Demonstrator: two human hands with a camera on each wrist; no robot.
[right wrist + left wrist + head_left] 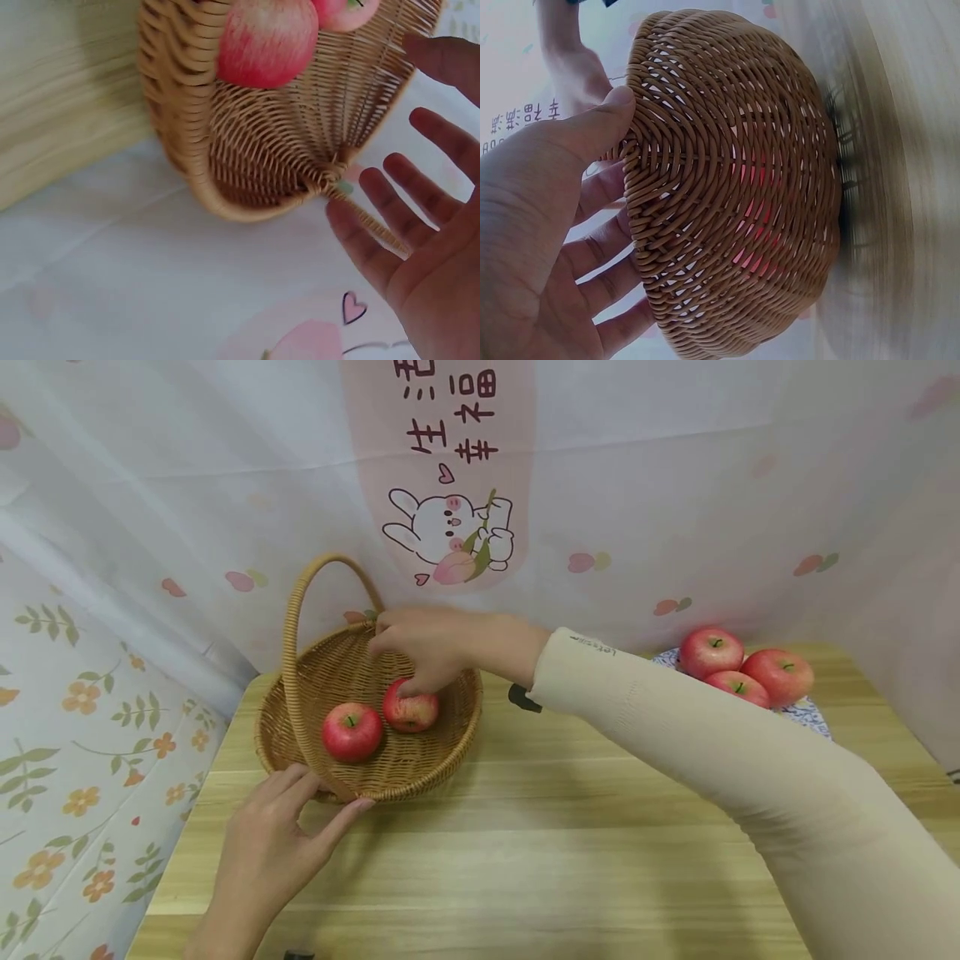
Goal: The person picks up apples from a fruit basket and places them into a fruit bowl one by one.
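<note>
A round wicker basket (pixel 438 774) with an arched handle (pixel 291 647) stands on the left of the table. Inside it lie two red apples, one apple (pixel 352 732) left of the other apple (pixel 409 713). My left hand (pixel 272 831) holds the basket's near rim by the handle's foot; the left wrist view has the thumb (pixel 604 120) on the outer weave and the fingers behind the rim. My right hand (pixel 431 643) is over the basket's far right part, partly covering the right apple in the head view. Its fingers (pixel 379 202) are spread in the right wrist view, holding nothing.
At the table's back right, several apples (pixel 780 677) sit on a blue-and-white patterned surface (pixel 808 718), partly behind the right sleeve (pixel 675 735). A printed curtain (pixel 622 485) hangs behind the wooden table (pixel 480 877), and floral fabric (pixel 97 760) hangs at its left.
</note>
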